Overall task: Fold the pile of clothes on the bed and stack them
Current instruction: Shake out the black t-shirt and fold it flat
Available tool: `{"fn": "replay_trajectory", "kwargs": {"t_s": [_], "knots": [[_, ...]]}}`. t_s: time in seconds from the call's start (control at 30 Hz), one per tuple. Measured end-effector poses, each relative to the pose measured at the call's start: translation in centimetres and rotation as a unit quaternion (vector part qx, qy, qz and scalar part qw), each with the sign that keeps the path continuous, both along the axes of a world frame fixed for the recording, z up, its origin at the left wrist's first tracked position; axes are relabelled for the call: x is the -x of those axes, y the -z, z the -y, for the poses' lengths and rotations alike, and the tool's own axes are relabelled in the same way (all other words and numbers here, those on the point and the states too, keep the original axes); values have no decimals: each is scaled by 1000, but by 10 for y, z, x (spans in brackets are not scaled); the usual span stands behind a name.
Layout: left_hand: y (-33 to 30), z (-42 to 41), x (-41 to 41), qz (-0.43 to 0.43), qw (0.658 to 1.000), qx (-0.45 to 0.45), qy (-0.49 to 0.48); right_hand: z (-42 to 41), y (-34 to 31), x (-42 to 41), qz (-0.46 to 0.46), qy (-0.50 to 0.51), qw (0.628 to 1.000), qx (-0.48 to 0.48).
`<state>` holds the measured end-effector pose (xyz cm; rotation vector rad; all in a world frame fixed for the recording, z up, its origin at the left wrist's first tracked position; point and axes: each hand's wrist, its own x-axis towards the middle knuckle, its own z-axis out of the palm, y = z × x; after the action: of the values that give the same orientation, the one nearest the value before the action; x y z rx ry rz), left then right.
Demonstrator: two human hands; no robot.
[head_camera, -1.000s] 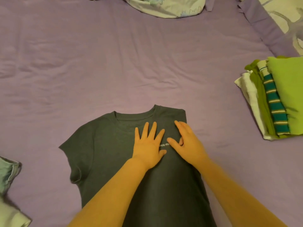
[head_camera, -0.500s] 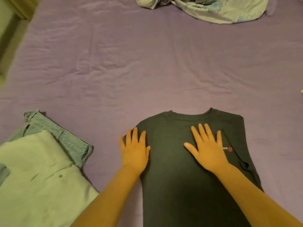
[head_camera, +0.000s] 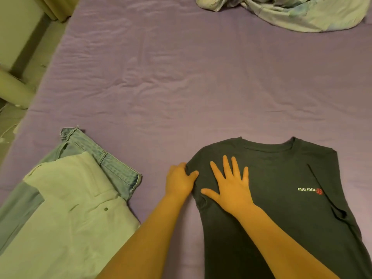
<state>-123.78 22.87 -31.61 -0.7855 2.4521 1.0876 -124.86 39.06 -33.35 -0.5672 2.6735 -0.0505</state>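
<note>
A dark grey T-shirt [head_camera: 281,198] with a small white and red logo lies flat on the purple bed sheet [head_camera: 181,87], its right sleeve folded inward. My left hand [head_camera: 179,181] grips the shirt's left shoulder edge, thumb on top of the cloth and fingers curled under it. Flat on the shirt's chest, just right of that edge, my right hand [head_camera: 231,186] presses with spread fingers.
Pale green trousers [head_camera: 66,214] lie over blue jeans [head_camera: 104,158] at the lower left. A crumpled light patterned cloth [head_camera: 291,11] sits at the far top right. The bed's left edge drops to the floor [head_camera: 24,77].
My left hand went from lying flat to gripping the left shoulder edge, whose sleeve now lies folded in. My right hand slid left across the chest. The view has shifted left.
</note>
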Motion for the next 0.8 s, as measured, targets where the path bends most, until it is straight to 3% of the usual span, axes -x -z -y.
{"fn": "replay_trajectory", "kwargs": {"t_s": [0.17,0.27,0.33,0.4,0.5,0.67,0.8], "knots": [[-17,-17,5,-21,999,1,32,-24,-5,-26,-20,57,996,66],[-29,-39,12,-64,990,-120,-25,-41,-10,-35,-13,81,993,86],[-31,-55,13,-53,973,-221,-45,-55,-11,-43,-3,90,992,89],[-25,-67,12,-35,963,-267,-25,-69,-10,-50,12,80,994,77],[-12,-76,8,-29,958,-283,-26,-87,-14,-63,11,45,999,26],[4,-82,10,-54,945,-298,-120,-105,-5,-77,9,28,1000,1],[10,-93,11,-73,955,-258,-128,-106,8,-75,-3,6,1000,-7]]}}
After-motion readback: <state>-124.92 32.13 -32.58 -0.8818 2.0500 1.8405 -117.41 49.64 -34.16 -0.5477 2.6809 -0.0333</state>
